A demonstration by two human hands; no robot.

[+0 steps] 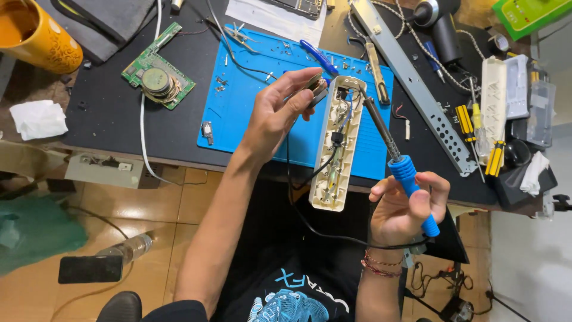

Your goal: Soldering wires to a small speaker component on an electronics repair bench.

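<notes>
My left hand (pixel 279 110) grips the far end of an opened white power strip casing (pixel 335 156), held lengthwise above the blue work mat (pixel 250 101). Wires and metal strips show inside the casing. A black cable runs out of it toward my body. My right hand (pixel 400 209) holds a soldering iron by its blue handle (pixel 412 189). The iron's dark shaft (pixel 380 126) slants up and left, its tip at the far end of the casing beside the inner wires.
A green circuit board with a round speaker (pixel 158 80) lies left of the mat. Yellow mug (pixel 36 33) at far left, crumpled tissue (pixel 39 118) below it. Metal rail (pixel 417 89), yellow-handled screwdrivers (pixel 494 158) and plastic boxes sit right. Blue-handled pliers (pixel 319 56) rest on the mat.
</notes>
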